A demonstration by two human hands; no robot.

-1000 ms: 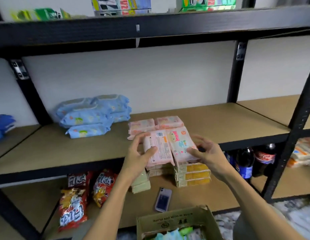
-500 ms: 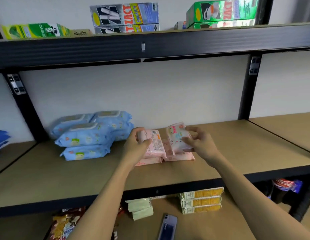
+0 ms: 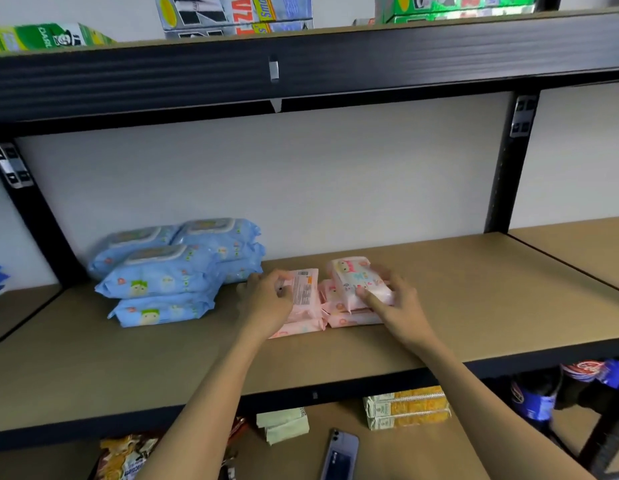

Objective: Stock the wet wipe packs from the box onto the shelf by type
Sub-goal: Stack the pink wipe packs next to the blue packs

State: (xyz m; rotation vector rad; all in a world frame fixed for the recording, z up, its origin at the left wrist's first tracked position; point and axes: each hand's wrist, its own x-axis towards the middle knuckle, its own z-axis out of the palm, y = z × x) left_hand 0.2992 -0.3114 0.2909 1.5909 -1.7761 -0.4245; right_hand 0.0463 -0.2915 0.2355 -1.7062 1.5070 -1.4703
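On the brown middle shelf lie pink wet wipe packs in two low piles. My left hand grips a pink pack, label side up, on top of the left pile. My right hand grips another pink pack, printed side up and tilted, on top of the right pile. Left of them sits a stack of blue wet wipe packs, close to my left hand. The box is out of view.
Cartons stand on the top shelf behind a black beam. Black uprights frame the bay. On the lower shelf lie a phone, yellow boxes, snack bags and cola bottles.
Both hands carried the two pink packs up from below the shelf edge and farther back, and now press them down onto the pink piles on the shelf.
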